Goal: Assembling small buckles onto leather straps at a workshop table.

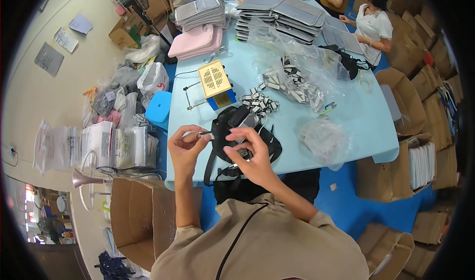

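Note:
My left hand is closed, pinching a small black-and-white piece between thumb and fingertips; finer detail is too small to make out. Just right of it, my right hand has its fingers curved and apart, with nothing visible in them. Both are raised over a black bag with straps, which lies at the table's near edge. Beyond the bag sits a loose pile of small black-and-white pieces. A clear plastic bag farther right holds many similar pieces.
A yellow-and-blue box device with metal rods stands on the pale blue table. Pink sleeves and grey stacks lie at the back. A crumpled clear bag is at right. Cartons flank the table; two people are at the far right.

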A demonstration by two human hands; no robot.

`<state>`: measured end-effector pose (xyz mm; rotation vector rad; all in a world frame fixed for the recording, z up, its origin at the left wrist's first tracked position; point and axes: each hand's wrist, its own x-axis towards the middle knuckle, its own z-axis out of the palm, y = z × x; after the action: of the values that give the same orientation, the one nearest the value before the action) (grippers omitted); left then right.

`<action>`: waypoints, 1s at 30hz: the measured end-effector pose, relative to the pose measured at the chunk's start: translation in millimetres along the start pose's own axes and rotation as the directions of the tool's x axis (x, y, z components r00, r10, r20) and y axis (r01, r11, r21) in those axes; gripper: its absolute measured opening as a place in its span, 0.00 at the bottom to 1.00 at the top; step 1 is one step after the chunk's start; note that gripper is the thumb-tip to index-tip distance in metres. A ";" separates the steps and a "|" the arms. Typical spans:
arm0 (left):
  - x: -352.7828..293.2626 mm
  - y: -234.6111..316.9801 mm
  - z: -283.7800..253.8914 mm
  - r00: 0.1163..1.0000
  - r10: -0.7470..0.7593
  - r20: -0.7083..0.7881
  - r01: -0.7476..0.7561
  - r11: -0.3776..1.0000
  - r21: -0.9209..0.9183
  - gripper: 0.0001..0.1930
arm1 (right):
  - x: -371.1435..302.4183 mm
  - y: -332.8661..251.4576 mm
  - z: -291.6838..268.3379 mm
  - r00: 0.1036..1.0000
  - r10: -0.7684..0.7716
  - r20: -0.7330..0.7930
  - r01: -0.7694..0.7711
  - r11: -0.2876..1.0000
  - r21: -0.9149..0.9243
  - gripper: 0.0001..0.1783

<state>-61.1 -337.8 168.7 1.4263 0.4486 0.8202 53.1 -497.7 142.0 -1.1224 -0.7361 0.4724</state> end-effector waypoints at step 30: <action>-25.5 -36.3 35.5 0.996 0.087 -0.026 -0.090 0.986 -0.141 0.08 | -4.7 11.0 6.7 0.982 -0.131 -0.138 0.119 0.988 -0.096 0.19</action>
<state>-44.2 -378.6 133.0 1.3140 0.3369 0.9206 45.3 -492.5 132.0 -1.1707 -0.7013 0.2519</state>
